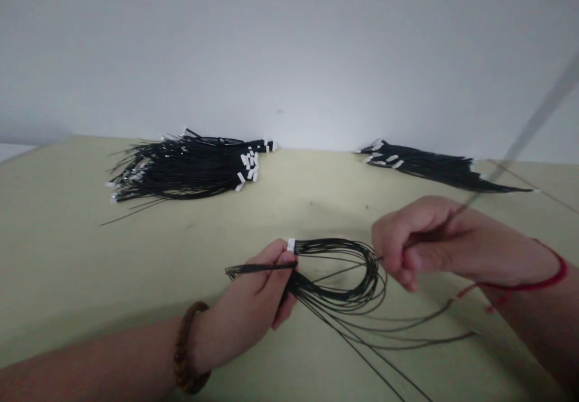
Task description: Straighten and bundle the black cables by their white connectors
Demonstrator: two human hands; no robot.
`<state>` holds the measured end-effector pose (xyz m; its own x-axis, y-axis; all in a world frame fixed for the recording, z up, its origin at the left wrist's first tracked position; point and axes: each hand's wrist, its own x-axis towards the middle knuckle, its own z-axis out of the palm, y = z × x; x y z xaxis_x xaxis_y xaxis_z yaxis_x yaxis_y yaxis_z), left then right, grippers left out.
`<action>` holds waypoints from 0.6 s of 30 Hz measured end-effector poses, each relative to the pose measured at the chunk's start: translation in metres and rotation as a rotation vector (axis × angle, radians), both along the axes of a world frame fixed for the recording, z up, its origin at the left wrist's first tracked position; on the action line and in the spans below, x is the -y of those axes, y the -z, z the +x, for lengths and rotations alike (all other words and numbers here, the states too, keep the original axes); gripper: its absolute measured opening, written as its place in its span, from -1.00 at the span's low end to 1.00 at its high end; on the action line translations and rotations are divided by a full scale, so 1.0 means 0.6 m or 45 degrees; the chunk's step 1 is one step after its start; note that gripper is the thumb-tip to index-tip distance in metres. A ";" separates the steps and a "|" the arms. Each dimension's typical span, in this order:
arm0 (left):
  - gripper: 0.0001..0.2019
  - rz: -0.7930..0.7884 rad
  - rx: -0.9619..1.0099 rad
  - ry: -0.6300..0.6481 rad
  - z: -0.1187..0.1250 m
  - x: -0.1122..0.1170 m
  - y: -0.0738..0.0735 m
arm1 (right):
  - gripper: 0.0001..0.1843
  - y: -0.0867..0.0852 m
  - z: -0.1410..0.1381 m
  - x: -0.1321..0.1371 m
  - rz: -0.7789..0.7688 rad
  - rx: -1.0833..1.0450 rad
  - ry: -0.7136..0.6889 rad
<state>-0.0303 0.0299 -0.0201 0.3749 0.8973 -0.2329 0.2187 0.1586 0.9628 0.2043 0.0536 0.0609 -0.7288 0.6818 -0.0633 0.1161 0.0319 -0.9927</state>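
My left hand (253,296) is closed around a bundle of thin black wires (337,290), pinching it between thumb and fingers. The bundle curves in a loop to the right, back to a white connector (291,245) at my left fingertips. Several loose wire ends trail to the lower right. My right hand (420,242) is closed beside the loop, with one strand of the bundle reaching its fingertips. From that fist a blurred dark wire (511,149) runs up to the right edge; its full path inside the fingers is hidden.
At the back left of the pale yellow table (136,269) lies a large pile of black wire harnesses (194,170) with white connectors. A smaller pile of harnesses (429,164) lies at the back right. Behind the table rises a pale wall (289,46).
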 end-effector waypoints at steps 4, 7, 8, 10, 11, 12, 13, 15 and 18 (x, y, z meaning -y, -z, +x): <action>-0.62 0.011 -0.028 0.010 -0.001 -0.001 0.002 | -0.74 -0.004 -0.006 -0.013 0.122 -0.673 0.697; -0.62 0.023 -0.023 0.020 -0.002 -0.001 0.001 | -0.69 -0.012 -0.032 0.009 -0.026 -0.722 0.916; -0.62 0.022 -0.004 0.024 -0.002 -0.001 0.001 | -0.76 -0.013 -0.041 0.020 -0.022 -0.599 0.849; -0.64 0.009 0.045 0.034 -0.004 -0.001 0.001 | -0.87 -0.007 -0.058 0.043 0.029 -0.268 0.627; -0.65 -0.001 0.075 0.039 -0.004 -0.001 0.001 | -0.84 -0.002 -0.066 0.054 0.088 -0.070 0.547; -0.65 -0.014 0.104 0.051 -0.005 -0.001 0.001 | -0.81 0.005 -0.073 0.064 0.203 0.141 0.515; -0.66 -0.024 0.137 0.065 -0.006 0.000 0.001 | -0.79 0.012 -0.079 0.072 0.362 0.348 0.511; -0.66 -0.031 0.191 0.098 -0.008 0.001 0.000 | -0.80 0.026 -0.089 0.081 0.736 0.677 0.545; -0.67 -0.034 0.235 0.121 -0.010 0.003 0.000 | -0.84 0.040 -0.093 0.083 1.019 0.879 0.501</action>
